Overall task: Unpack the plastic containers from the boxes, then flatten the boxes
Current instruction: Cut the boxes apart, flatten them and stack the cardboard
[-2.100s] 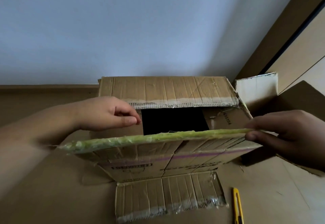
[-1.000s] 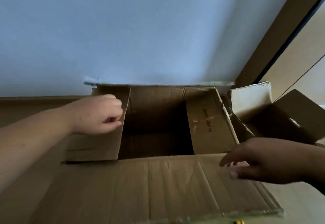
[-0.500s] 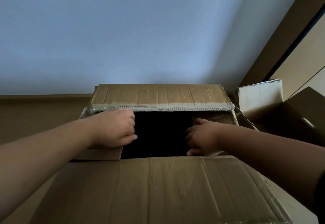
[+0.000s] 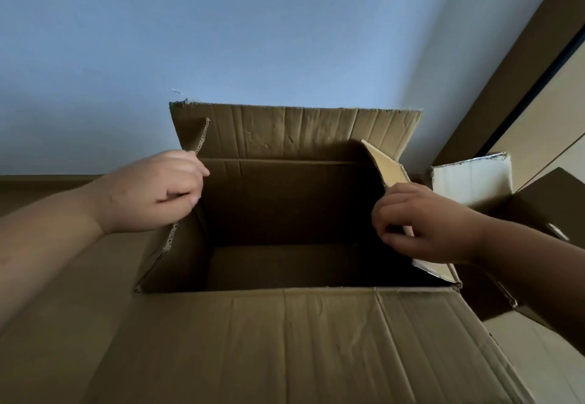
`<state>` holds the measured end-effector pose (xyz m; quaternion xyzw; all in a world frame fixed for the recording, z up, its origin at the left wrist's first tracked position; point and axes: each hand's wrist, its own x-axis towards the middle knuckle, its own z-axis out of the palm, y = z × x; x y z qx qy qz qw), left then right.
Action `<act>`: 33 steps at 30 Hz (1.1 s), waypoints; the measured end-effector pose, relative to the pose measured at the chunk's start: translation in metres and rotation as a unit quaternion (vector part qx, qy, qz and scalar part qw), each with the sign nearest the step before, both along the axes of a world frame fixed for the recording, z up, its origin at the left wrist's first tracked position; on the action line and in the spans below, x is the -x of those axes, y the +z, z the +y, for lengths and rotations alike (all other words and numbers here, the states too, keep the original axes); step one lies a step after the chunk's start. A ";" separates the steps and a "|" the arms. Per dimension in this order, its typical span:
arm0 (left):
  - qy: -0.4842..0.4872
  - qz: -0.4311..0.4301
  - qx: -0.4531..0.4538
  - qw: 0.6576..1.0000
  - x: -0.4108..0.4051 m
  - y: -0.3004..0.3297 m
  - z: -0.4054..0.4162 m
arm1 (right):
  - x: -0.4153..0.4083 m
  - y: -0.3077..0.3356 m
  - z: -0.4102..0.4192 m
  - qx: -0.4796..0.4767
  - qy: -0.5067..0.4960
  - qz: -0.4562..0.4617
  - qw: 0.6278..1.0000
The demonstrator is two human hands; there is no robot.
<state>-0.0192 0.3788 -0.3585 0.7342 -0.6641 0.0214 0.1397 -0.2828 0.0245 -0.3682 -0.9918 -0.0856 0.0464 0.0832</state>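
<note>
A large brown cardboard box (image 4: pixel 285 340) stands in front of me with all its top flaps raised or folded out. Its inside (image 4: pixel 294 264) is dark and I see no plastic containers in it. My left hand (image 4: pixel 158 191) grips the edge of the left side flap (image 4: pixel 202 132), which stands upright. My right hand (image 4: pixel 424 223) pinches the edge of the right side flap (image 4: pixel 384 163), also lifted. The far flap (image 4: pixel 294 131) stands up against the wall. The near flap lies folded out toward me.
A second open cardboard box (image 4: pixel 493 188) with a pale flap sits at the right, close to the big box. A blue-white wall (image 4: pixel 253 39) is right behind. A brown door frame (image 4: pixel 522 71) runs up the right side. The floor is brown.
Both hands have lifted the two inner side flaps from lying across the opening to upright. The far flap has swung up against the wall, exposing the box's inside.
</note>
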 end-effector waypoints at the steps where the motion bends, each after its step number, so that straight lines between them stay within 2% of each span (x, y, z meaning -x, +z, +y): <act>1: 0.022 0.031 -0.003 0.999 0.000 0.001 0.002 | 0.004 0.003 -0.002 -0.024 -0.029 0.007 0.999; 5: 0.154 0.172 -0.027 0.973 0.009 0.010 0.005 | 0.013 0.018 0.002 -0.083 -0.163 0.020 0.983; 8: 0.295 0.164 -0.037 0.941 0.014 0.022 -0.005 | 0.009 0.028 0.001 -0.088 -0.281 0.022 0.955; 10: 0.401 0.172 -0.076 0.897 0.008 0.026 -0.010 | 0.004 0.035 -0.001 -0.118 -0.350 0.061 0.927; 12: 0.499 0.219 -0.091 0.833 0.001 0.025 -0.015 | -0.001 0.040 0.001 -0.141 -0.388 0.084 0.907; 14: 0.551 0.231 -0.090 0.797 -0.007 0.022 -0.020 | -0.007 0.045 0.001 -0.110 -0.411 0.079 0.901; 16: 0.559 0.208 -0.079 0.799 -0.010 0.022 -0.024 | -0.013 0.047 0.004 -0.057 -0.416 0.081 0.904; 19: 0.542 0.133 -0.089 0.825 -0.007 0.024 -0.027 | -0.017 0.049 0.009 0.005 -0.402 0.078 0.912; 24: 0.527 0.099 -0.091 0.839 0.001 0.031 -0.018 | -0.009 0.057 0.010 0.015 -0.417 0.055 0.907; 33: 0.469 0.038 0.094 0.878 0.003 0.035 0.000 | 0.007 0.071 0.024 0.000 -0.427 -0.068 0.902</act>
